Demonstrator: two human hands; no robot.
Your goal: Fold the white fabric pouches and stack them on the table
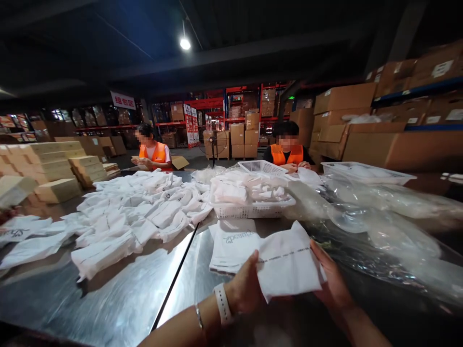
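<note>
Between my two hands is a white fabric pouch with a dark printed line across it, tilted above the table's front edge. My left hand grips its left side, thumb on top; a white band and a bracelet are on that wrist. On the opposite side my right hand holds the right edge, fingers partly hidden behind the pouch. Just beyond, more white pouches with printed lettering lie stacked flat on the metal table. Behind these stands a white perforated basket filled with folded white pouches.
A big heap of white pouches spreads over the left. Clear plastic bags cover the right side, near another white basket. Two people in orange vests work across the table. Small cartons are stacked at far left.
</note>
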